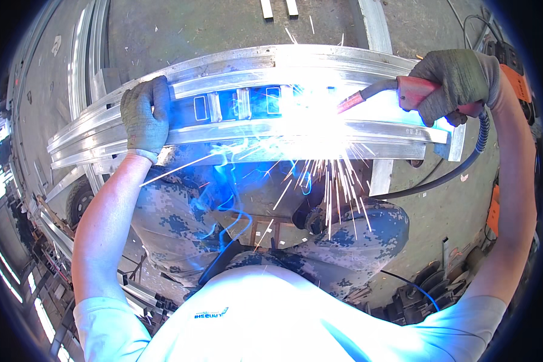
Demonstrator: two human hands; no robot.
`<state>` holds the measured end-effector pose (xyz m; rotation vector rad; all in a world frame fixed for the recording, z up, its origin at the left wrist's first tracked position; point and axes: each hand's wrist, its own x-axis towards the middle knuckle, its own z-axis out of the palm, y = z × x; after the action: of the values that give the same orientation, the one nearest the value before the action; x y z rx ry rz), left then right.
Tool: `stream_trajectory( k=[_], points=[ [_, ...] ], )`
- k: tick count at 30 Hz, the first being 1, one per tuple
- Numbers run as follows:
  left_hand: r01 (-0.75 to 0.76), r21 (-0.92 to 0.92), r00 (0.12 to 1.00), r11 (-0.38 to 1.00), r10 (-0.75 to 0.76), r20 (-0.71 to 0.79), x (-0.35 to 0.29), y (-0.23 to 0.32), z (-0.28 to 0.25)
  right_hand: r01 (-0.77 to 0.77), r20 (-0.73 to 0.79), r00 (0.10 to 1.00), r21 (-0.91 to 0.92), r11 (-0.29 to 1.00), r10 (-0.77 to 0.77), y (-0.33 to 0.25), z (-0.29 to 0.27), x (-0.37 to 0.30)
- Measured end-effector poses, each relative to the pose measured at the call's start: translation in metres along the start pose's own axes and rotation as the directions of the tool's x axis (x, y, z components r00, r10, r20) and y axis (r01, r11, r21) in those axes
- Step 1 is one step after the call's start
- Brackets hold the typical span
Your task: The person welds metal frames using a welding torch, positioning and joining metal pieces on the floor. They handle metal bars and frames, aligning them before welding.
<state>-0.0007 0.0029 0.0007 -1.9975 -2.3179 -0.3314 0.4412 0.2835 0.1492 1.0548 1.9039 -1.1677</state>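
A long silvery metal frame of parallel rails lies across in front of me, with short crosspieces between the rails. Gripping its left part is my left hand, in a grey-green work glove, its fingertips out of sight. My right hand, gloved alike, is wrapped around the red handle of a welding torch. The torch's nozzle points left at the frame, where a white-blue arc glares and hides the joint. Sparks spray from it toward my legs.
A black torch cable loops down from my right hand and runs left under the frame. More metal rails stand at the left. Orange equipment is at the right edge. Dark metal parts lie at the lower right.
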Motion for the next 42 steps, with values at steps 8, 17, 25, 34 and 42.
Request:
stream_trajectory(
  k=[8, 17, 25, 34, 42],
  points=[
    [-0.054, -0.046, 0.996, 0.997, 0.051, -0.069, 0.007, 0.007, 0.004, -0.066, 0.07, 0.995, -0.02, 0.998, 0.068, -0.009, -0.001, -0.008],
    [-0.021, -0.089, 0.982, 0.996, 0.003, -0.19, 0.01, 0.003, 0.031, 0.115, -0.282, 0.96, 0.396, 0.911, 0.001, 0.001, 0.018, -0.014],
    [0.046, -0.031, 0.974, 0.998, -0.052, -0.219, 0.02, 0.007, 0.027, 0.365, -0.49, 0.871, 0.689, 0.626, 0.032, 0.033, 0.097, -0.006],
    [0.195, -0.346, 0.904, 0.918, -0.305, -0.299, 0.004, 0.02, 0.032, 0.706, -0.776, 0.526, 0.627, 0.328, 0.35, 0.057, 0.185, -0.007],
    [0.077, -0.685, 0.902, 0.725, -0.343, -0.262, -0.018, 0.076, -0.012, 0.843, -0.717, 0.433, 0.537, 0.036, 0.547, 0.076, 0.293, -0.007]
  ],
)
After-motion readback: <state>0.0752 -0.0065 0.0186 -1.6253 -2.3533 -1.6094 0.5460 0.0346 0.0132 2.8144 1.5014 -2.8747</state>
